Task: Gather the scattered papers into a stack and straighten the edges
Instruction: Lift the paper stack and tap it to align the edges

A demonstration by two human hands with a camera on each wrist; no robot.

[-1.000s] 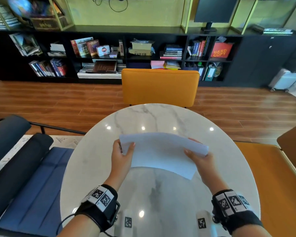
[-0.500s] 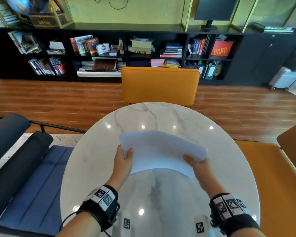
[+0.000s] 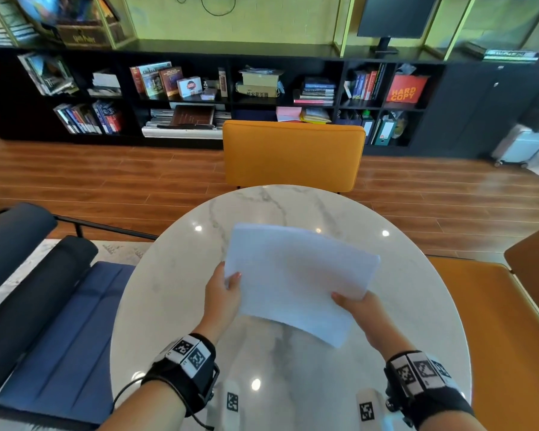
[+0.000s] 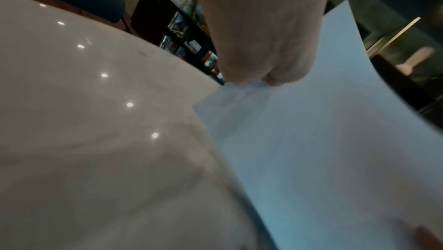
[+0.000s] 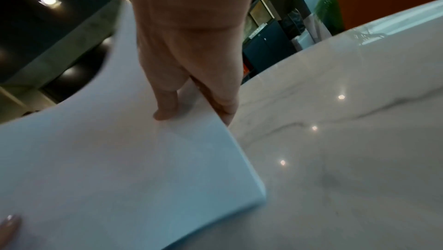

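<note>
A stack of white papers [image 3: 296, 278] is held tilted above the round marble table [image 3: 175, 293], its lower edge near the tabletop. My left hand [image 3: 226, 290] pinches the stack's left edge, thumb on top. My right hand [image 3: 355, 306] pinches the right edge, thumb on top and fingers underneath. In the left wrist view the left hand [image 4: 261, 64] grips the papers [image 4: 323, 140] at their near corner. From the right wrist the thumb [image 5: 165, 110] presses on the stack [image 5: 120, 169], which curves upward.
An orange chair [image 3: 293, 155] stands behind the table, an orange bench [image 3: 511, 337] to the right, a blue cushioned seat [image 3: 59, 337] to the left. Dark bookshelves [image 3: 199, 94] line the far wall. Marker tags [image 3: 232, 401] lie on the table's near edge.
The stack has turned a little, its right end dropping toward me, and both hands have shifted slightly nearer with it. Both hands keep their hold on it.
</note>
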